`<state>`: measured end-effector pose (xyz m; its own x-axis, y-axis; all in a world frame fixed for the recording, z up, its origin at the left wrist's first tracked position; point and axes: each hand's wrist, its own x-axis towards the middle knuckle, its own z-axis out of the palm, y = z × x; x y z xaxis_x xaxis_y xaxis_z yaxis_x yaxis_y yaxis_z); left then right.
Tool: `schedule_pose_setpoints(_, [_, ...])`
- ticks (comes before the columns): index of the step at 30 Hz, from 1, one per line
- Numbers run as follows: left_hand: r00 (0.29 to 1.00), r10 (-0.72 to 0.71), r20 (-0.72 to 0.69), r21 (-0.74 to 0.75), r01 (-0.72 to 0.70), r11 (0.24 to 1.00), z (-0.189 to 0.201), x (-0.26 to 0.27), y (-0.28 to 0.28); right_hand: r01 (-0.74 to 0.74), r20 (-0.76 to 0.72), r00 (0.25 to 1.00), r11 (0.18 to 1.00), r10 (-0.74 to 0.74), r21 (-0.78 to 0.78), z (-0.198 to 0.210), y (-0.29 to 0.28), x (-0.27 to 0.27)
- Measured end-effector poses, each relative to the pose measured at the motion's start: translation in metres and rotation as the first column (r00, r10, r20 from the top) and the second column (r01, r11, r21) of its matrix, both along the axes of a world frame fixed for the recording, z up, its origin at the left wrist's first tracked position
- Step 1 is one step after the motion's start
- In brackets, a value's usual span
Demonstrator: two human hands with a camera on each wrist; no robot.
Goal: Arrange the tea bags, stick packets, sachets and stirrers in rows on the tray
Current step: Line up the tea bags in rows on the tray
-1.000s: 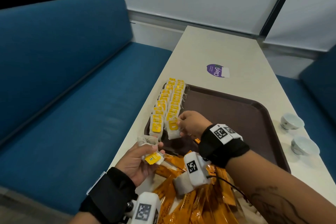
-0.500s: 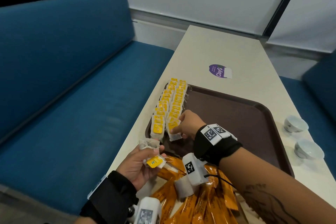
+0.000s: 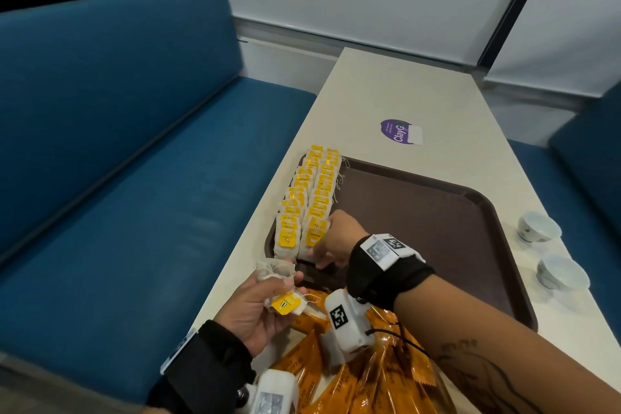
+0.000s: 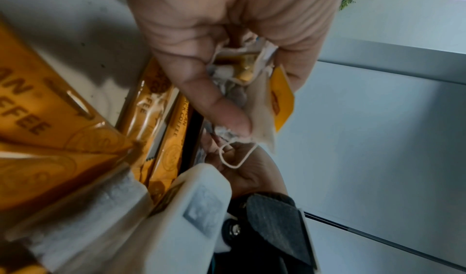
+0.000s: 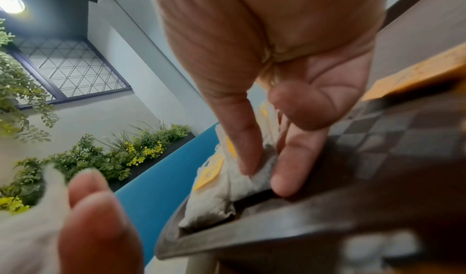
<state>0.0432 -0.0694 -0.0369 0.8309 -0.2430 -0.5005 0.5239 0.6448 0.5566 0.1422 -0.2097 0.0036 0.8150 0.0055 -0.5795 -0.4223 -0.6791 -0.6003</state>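
Two rows of tea bags (image 3: 312,191) with yellow tags lie along the left edge of the brown tray (image 3: 437,228). My right hand (image 3: 331,242) is at the near end of the right row. Its thumb and fingers (image 5: 290,158) pinch the nearest tea bag (image 5: 254,184) down against the tray (image 5: 403,138) floor near the corner. My left hand (image 3: 255,309) hovers just in front of the tray and holds a small bunch of tea bags (image 3: 285,302), thumb pressed on them (image 4: 262,106). Orange coffee stick packets (image 3: 336,386) lie heaped on the table under both wrists.
Two small white cups (image 3: 537,228) stand on the table right of the tray. A purple sticker (image 3: 400,131) lies beyond it. A blue bench (image 3: 134,178) runs along the table's left edge. Most of the tray floor is bare.
My right hand has set its tea bag at the near end of the right row and slid to the bag's near edge. The left hand has hardly moved.
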Motion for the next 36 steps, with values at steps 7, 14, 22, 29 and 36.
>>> schedule_pose_setpoints(7, [1.0, -0.001, -0.003, 0.007, 0.001, 1.0, 0.0, -0.001, 0.002, -0.009, -0.002, 1.0, 0.997, 0.009, -0.074, -0.002, 0.01, 0.014])
schedule_pose_setpoints(14, [1.0, 0.012, -0.012, 0.012, -0.012, 1.0, 0.002, -0.001, 0.0, -0.026, 0.055, 0.998, 0.992, 0.033, -0.122, -0.001, 0.009, 0.024])
schedule_pose_setpoints(22, [1.0, 0.016, -0.009, 0.031, -0.015, 0.999, 0.006, 0.001, 0.005, -0.067, 0.276, 0.958, 0.997, 0.076, -0.041, 0.035, -0.019, -0.003])
schedule_pose_setpoints(29, [1.0, 0.01, 0.002, 0.03, -0.01, 0.999, 0.009, -0.001, 0.004, -0.64, -0.002, 0.701, 0.627, 0.714, -0.445, 0.047, -0.038, -0.073])
schedule_pose_setpoints(36, [0.999, -0.032, 0.01, 0.068, 0.032, 0.997, 0.01, -0.009, -0.002, -0.7, -0.148, 0.596, 0.42, 0.789, -0.578, 0.025, -0.034, -0.09])
